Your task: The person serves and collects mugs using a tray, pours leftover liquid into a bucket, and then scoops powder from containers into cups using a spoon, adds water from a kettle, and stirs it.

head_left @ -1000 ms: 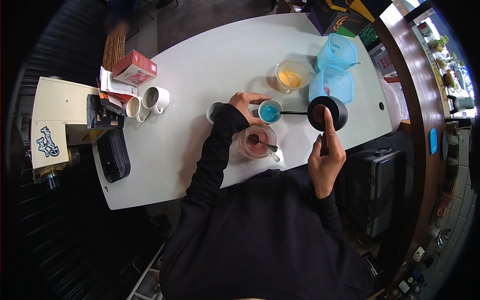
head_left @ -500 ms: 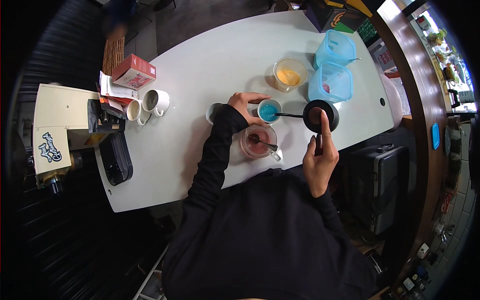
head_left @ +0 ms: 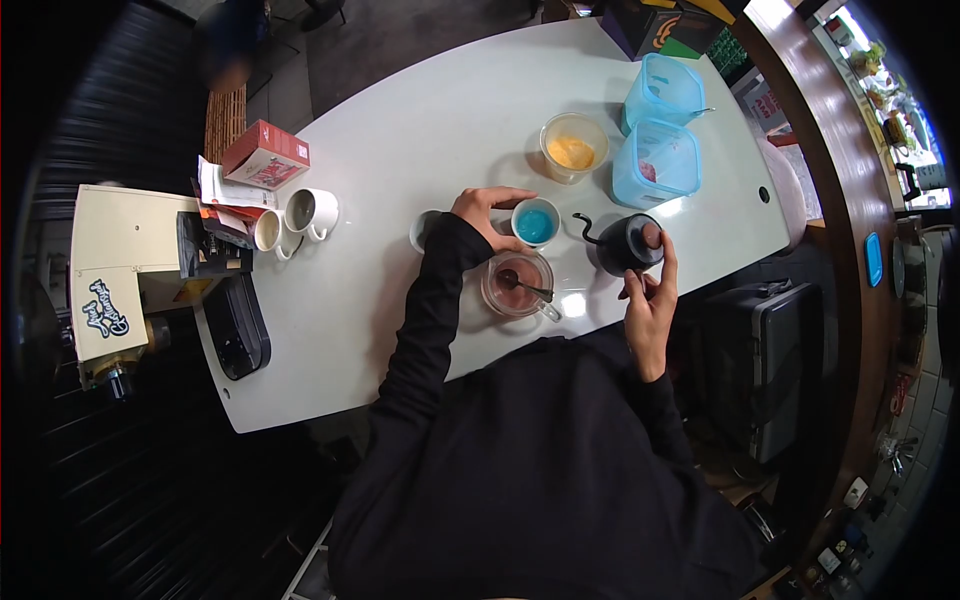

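Note:
Around the rim of a white cup (head_left: 536,222) with bright blue liquid, the fingers of my left hand (head_left: 482,212) are closed. My right hand (head_left: 652,310) grips a black gooseneck kettle (head_left: 622,250) by its handle, a finger pressed on the lid. The kettle's thin spout points left, apart from the cup. Just below the cup stands a glass mug (head_left: 505,300) with pinkish liquid and a spoon (head_left: 530,287) in it. Another cup (head_left: 421,231) is partly hidden behind my left wrist. Beyond the kettle, a clear plastic cup (head_left: 573,150) has orange-yellow contents.
Two light blue plastic containers (head_left: 660,190) stand at the right back of the white table (head_left: 400,130). On the left are white mugs (head_left: 310,212), a red box (head_left: 268,155) and a black tray (head_left: 240,330). A black case (head_left: 770,370) sits below the right edge.
My right hand has tipped the kettle back upright, and the spout has moved up and away from the cup. My left hand stays on the cup.

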Demonstrator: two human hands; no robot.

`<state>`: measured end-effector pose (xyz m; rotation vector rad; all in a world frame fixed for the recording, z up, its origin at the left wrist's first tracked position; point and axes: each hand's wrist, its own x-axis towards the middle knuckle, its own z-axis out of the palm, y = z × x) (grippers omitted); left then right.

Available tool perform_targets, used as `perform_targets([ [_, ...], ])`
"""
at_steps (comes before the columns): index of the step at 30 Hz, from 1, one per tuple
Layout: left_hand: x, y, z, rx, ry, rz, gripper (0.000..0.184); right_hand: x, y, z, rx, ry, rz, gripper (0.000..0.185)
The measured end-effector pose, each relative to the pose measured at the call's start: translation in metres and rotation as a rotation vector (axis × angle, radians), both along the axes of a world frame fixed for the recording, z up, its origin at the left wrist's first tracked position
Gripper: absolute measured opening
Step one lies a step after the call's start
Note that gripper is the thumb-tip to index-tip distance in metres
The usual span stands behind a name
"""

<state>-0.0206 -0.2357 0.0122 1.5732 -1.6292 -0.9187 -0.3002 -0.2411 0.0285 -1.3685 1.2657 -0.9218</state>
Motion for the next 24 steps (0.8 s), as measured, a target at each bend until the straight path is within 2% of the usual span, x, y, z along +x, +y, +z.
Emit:
perform_targets([
  [2,0.001,0.0,0.0,-0.028,-0.023,0.001,0.07,-0.006,-0.002,-0.004,-0.003,0.023,0.0,0.07],
  [4,0.0,-0.001,0.001,-0.013,-0.014,0.0,0.07,-0.012,-0.003,-0.005,-0.033,0.21,0.007,0.071],
  [5,0.0,-0.001,0.001,-0.013,-0.015,-0.002,0.07,-0.015,-0.004,-0.009,-0.032,0.209,0.006,0.071],
  [7,0.001,-0.001,-0.001,-0.017,-0.016,-0.008,0.07,-0.021,-0.005,-0.019,-0.141,0.302,0.022,0.072],
  [11,0.001,-0.002,-0.004,-0.032,0.008,-0.017,0.071,-0.024,-0.008,-0.028,-0.185,0.317,0.012,0.073],
  [16,-0.001,-0.002,0.0,0.004,0.033,-0.007,0.071,-0.022,-0.011,-0.034,-0.285,0.458,0.067,0.074],
  [21,-0.003,-0.002,0.001,-0.007,0.028,-0.003,0.07,-0.016,-0.022,-0.021,-0.363,0.593,0.056,0.075],
  [23,-0.003,0.0,0.002,-0.014,0.022,0.007,0.07,-0.012,-0.024,-0.007,-0.417,0.819,-0.019,0.067],
  [24,-0.004,0.0,0.002,-0.031,-0.01,0.004,0.07,-0.012,-0.025,-0.004,-0.421,0.818,-0.012,0.067],
])
